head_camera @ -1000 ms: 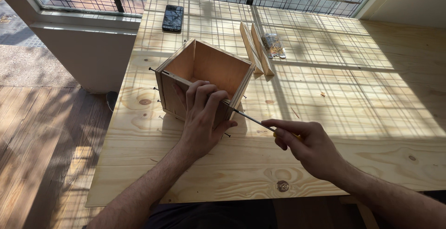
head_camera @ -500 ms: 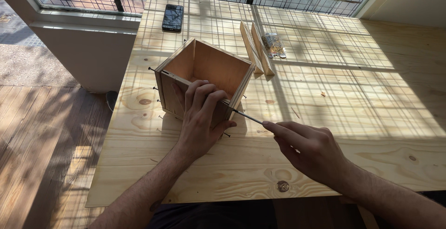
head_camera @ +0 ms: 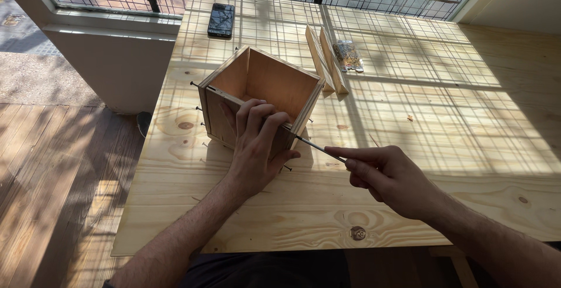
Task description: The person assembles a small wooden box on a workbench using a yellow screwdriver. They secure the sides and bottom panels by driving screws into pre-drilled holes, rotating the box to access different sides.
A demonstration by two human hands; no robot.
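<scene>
Fingers of left hand grip wooden box near edge; right hand holds thin tool.

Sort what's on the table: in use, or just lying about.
In use:
wooden box, gripped by left hand
thin metal tool, in right hand

Lying about:
phone
two wood strips
small packet

Bench: I am seeing an open box sitting on it, left of centre. My left hand is lying over the box's near wall. My right hand is resting to the right of it, holding a thin rod that is reaching to the box's near right corner. Phone is lying behind the box, near the far edge. Two slats are lying right of the box, with a small packet just beside them.
</scene>
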